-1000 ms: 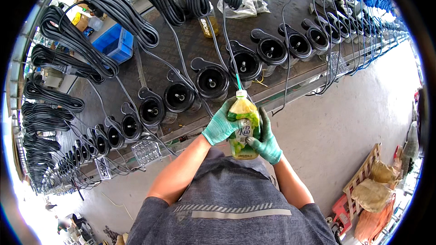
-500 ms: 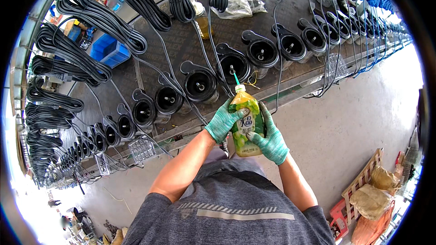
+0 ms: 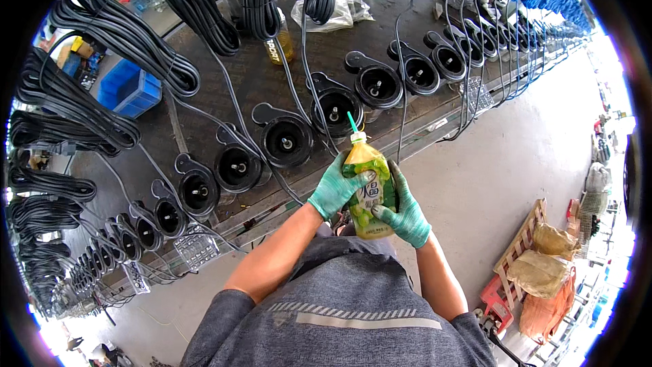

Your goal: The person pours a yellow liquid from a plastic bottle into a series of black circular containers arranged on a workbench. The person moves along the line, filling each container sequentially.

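A soft plastic bottle [image 3: 370,190] with a green and yellow label stands out in front of my body, its thin green nozzle [image 3: 351,122] pointing away from me. My left hand [image 3: 336,189], in a green glove, wraps the bottle's left side. From the right, my right hand [image 3: 405,212], gloved alike, grips it with the thumb across the front. The nozzle tip lies over the right rim of a black round housing [image 3: 336,110] with a metal post in its middle. Whether the tip touches the rim, I cannot tell.
Similar black housings [image 3: 286,141] line the edge of the dark workbench [image 3: 204,88], trailing cables. Bundles of black cable [image 3: 255,0] hang above. Beyond are a yellow-liquid bottle [image 3: 280,51], clear plastic bags [image 3: 333,12] and a blue bin [image 3: 129,88]. Sacks [image 3: 540,273] lie at lower right.
The bench and its housings have shifted left in view. The nozzle tip, over the housing's middle before, is now at its right rim. Both hands keep their hold on the bottle.
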Demonstrator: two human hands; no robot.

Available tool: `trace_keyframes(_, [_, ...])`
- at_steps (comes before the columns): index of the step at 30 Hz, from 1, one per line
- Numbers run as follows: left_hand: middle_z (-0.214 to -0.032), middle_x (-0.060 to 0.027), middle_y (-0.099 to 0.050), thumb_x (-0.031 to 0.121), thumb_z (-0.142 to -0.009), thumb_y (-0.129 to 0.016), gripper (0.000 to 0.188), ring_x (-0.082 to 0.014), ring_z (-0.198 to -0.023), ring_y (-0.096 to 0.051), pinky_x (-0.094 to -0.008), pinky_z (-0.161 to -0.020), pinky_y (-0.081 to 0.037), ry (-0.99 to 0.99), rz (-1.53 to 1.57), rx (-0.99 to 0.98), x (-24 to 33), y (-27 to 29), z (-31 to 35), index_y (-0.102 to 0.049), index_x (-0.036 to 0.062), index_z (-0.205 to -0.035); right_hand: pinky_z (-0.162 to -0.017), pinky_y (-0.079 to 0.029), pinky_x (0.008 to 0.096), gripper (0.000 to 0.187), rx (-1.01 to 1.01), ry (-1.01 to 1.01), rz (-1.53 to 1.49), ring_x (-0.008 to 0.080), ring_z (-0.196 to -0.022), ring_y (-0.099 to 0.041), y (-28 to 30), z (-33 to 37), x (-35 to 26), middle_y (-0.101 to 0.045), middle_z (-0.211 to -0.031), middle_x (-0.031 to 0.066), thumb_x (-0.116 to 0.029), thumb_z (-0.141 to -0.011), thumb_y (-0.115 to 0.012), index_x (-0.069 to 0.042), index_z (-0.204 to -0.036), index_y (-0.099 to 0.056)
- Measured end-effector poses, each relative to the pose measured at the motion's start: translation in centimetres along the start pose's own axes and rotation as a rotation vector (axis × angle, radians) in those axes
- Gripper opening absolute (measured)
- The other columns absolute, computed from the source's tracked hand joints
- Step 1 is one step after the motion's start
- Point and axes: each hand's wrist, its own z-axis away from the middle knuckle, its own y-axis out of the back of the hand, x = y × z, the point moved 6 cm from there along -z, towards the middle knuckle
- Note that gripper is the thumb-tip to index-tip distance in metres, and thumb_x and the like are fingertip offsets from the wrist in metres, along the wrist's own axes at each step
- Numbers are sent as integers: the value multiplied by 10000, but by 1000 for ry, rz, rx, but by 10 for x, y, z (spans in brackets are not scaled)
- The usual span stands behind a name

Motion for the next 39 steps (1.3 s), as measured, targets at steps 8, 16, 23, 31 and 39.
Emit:
trace_keyframes(8, [-1272, -83, -696, 160, -915, -840, 638, -174, -1140, -679, -346, -987, -578, 58, -18, -111, 2, -34, -59, -500, 39, -1441, -1147, -466, 390, 1070, 137, 17, -134, 230, -1431, -483, 42, -12, 2, -424, -1617, 148, -149, -885, -832, -114, -1702, -142])
trace_keyframes(16, [-1275, -61, -699, 115, -944, -801, 569, -186, -1126, -701, -368, -962, -608, 98, 128, -16, 8, -58, -71, -534, 88, -1446, -1135, -464, 357, 1015, 46, -48, -54, 204, -1356, -541, 76, -31, -20, -518, -1549, 140, -70, -883, -779, -125, -1703, -183])
trace_keyframes(23, [-1280, -60, -696, 141, -976, -762, 559, -187, -1126, -703, -354, -945, -614, 97, 130, 1, 16, -68, -71, -516, 86, -1475, -1137, -465, 359, 999, -30, -59, -133, 211, -1356, -547, 86, -41, -21, -524, -1549, 141, -8, -893, -723, -136, -1707, -158])
trace_keyframes(31, [-1317, -53, -684, 137, -954, -788, 596, -177, -1183, -672, -353, -1023, -573, 61, 8, 34, 14, -84, -86, -513, 90, -1481, -1154, -451, 363, 1019, -71, 45, -49, 225, -1394, -518, 115, -42, -18, -476, -1586, 159, 6, -882, -715, -137, -1708, -136])
trace_keyframes(39, [-1291, -50, -693, 130, -952, -791, 554, -160, -1156, -677, -342, -997, -576, 65, -41, -48, -7, -141, -142, -545, 67, -1444, -1116, -497, 381, 1012, 12, 17, -131, 224, -1353, -560, 187, -36, -28, -517, -1543, 156, -58, -897, -763, -137, -1704, -157])
